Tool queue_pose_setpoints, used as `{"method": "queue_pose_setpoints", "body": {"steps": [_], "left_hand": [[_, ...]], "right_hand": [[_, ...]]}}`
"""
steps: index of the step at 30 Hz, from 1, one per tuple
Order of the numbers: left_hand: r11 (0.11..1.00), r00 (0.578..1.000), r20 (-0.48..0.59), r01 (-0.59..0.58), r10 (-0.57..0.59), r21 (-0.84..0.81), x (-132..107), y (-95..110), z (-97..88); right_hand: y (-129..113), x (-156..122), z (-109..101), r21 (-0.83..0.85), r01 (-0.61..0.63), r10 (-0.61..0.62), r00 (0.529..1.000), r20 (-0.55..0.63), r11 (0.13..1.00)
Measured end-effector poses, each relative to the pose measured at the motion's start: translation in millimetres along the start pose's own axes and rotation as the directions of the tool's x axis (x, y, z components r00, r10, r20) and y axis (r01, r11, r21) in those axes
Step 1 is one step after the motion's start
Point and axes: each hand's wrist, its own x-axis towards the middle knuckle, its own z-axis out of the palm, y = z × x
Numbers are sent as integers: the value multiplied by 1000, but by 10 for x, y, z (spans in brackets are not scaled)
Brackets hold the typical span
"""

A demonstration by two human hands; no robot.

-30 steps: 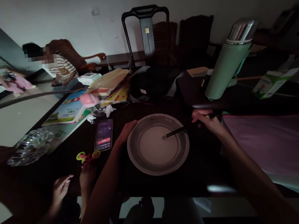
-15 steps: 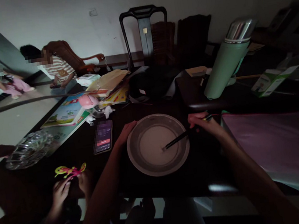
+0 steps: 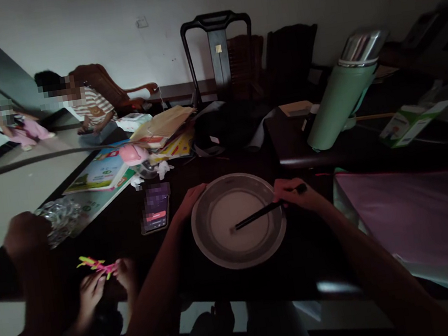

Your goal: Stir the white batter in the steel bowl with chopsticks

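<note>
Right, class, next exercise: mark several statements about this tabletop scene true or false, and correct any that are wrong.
1. The right hand holds a slim black tool. True.
2. The left hand is at the left side of the round pan. True.
3. The tool's tip appears outside the pan's rim. False: it appears inside the rim.
4. The phone lies to the right of the pan. False: it lies to the left.
5. Another person's hands hold a pink and yellow toy. True.
6. The flask is red. False: its body is green.
</note>
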Motion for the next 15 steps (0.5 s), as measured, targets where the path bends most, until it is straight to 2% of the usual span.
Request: {"method": "queue_pose_setpoints", "body": {"steps": [1, 3, 5, 7, 9, 12, 13, 15], "left_hand": [[1000, 1000, 1, -4, 4, -1, 3, -5, -3], [1000, 1000, 1, -14, 14, -14, 7, -10, -9], [999, 1000, 7, -23, 23, -26, 7, -8, -12], [999, 1000, 19, -21, 22, -25, 6, 0, -12], [1000, 1000, 16, -14, 15, -20, 8, 9, -10], [1000, 1000, 11, -9, 9, -15, 17, 12, -14], [1000, 1000, 13, -10, 10, -11, 23, 9, -18], [1000, 999, 29, -13, 13, 0, 35, -5, -29]], "right_hand": [[1, 10, 10, -23, 22, -22, 1000, -14, 999], [14, 11, -42, -66, 26, -34, 992, -125, 998], [31, -17, -149, -64, -26, 9, 968, -253, 998], [36, -56, -228, -5, -69, 65, 953, -295, 998], [28, -75, -216, 43, -71, 78, 973, -216, 997], [19, -39, -60, 38, -29, 31, 999, -29, 999], [22, -18, -8, 21, -7, 7, 1000, -1, 1000], [39, 13, 34, -31, 42, -43, 999, -31, 999]]}}
